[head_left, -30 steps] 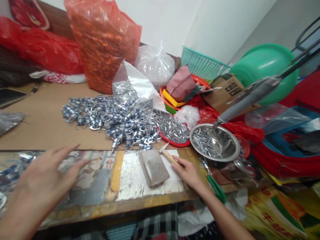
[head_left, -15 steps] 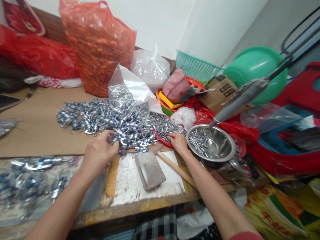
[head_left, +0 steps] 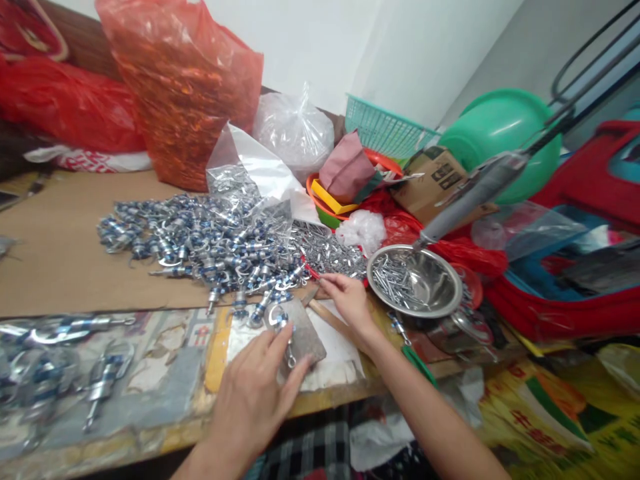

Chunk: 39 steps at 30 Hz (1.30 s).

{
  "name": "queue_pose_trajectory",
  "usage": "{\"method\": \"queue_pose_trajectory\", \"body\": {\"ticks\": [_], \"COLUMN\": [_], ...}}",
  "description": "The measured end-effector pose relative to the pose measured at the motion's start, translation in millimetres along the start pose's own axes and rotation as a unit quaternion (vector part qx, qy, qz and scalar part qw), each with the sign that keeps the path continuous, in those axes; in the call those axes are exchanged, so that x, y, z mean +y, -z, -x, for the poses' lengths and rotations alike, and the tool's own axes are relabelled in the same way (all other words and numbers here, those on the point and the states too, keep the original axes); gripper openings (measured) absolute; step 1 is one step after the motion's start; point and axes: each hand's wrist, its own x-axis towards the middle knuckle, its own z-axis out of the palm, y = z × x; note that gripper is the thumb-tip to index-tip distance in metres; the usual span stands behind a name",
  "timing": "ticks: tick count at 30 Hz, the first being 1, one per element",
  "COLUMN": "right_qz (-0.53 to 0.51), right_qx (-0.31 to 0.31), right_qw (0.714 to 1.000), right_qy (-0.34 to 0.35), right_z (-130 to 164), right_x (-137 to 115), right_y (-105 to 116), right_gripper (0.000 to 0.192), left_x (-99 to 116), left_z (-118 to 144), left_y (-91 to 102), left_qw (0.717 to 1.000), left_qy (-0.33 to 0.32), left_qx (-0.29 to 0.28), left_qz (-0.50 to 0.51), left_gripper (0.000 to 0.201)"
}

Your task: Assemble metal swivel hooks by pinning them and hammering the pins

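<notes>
Hands apart here. L hand (head_left: 254, 387) is low at the near edge of the bench, thumb and fingers spread around a blue-and-silver metal fitting (head_left: 281, 321), which lies over the grey block (head_left: 311, 339), eye end toward the thumb; can't tell if it's gripped. R hand (head_left: 351, 308) is up and to the right, over the wooden-handled hammer (head_left: 325, 315), fingertips bunched at the near rim of the red tray (head_left: 311, 268) w/ its heap of small silver parts (head_left: 336, 257); can't tell if a part's pinched. Steel bowl (head_left: 440, 283) w/ metal pins (head_left: 393, 280) is just right of the tray. Big pile of matching fittings (head_left: 210, 240) sits beyond the L hand, on the cardboard (head_left: 60, 253); more loose fittings (head_left: 103, 380) lie well left, nr the bench edge.
</notes>
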Motion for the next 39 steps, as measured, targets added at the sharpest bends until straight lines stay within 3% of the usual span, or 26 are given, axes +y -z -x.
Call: {"method": "queue_pose_trajectory", "body": {"ticks": [2,6,9,13,18,20,26,30,32,35,39], "right_qz": [-0.048,-0.118,-0.109,-0.111,-0.173,-0.169,-0.088,-0.096,-0.094,-0.065,0.004], "right_qx": [-0.024,-0.009,-0.008,-0.025,-0.048,-0.053,-0.026,0.0,0.008,-0.002,0.006], "right_qw": [0.999,0.992,0.993,0.993,0.984,0.984,0.967,0.969,0.969,0.953,0.913], "right_qy": [0.004,0.042,0.05,0.003,-0.003,0.035,0.239,0.228,0.227,0.295,0.407], "right_z": [22.7,49.7,52.0,49.8,51.9,53.9,59.4,65.5,70.1,76.4,77.8], "right_x": [-18.8,-42.4,-47.1,-49.2,-55.9,-59.0,-62.3,-58.7,-54.9,-48.0,-44.5], "right_y": [-1.4,-2.8,-7.5,-15.4,-17.2,-15.8,-10.5,-6.6,-4.6,-1.6,5.6], "right_gripper": [0.018,0.013,0.015,0.017,0.02,0.021,0.02,0.021,0.03,0.028,0.03], "left_x": [-2.6,-19.7,-31.4,-35.0,-34.3,-35.8,-37.0,-31.8,-29.1,-24.6,-16.8], "left_z": [-2.4,-24.2,-42.6,-54.8,-53.5,-49.9,-38.0,-32.8,-30.4,-27.9,-28.2], "left_y": [4.7,13.9,15.1,14.2,13.8,12.7,11.6,19.6,24.3,29.6,34.9], "left_qw": [0.997,0.992,0.986,0.976,0.966,0.964,0.956,0.934,0.922,0.915,0.945], "left_qy": [0.038,0.066,0.054,0.044,0.059,0.062,0.082,0.141,0.178,0.205,0.167], "left_qx": [-0.026,-0.011,-0.055,-0.131,-0.154,-0.137,-0.038,-0.044,-0.049,-0.033,-0.034], "left_qz": [0.064,0.111,0.146,0.169,0.198,0.218,0.28,0.324,0.341,0.345,0.281], "left_gripper": [0.05,0.055,0.047,0.043,0.03,0.02,0.007,0.007,0.008,0.008,0.01]}}
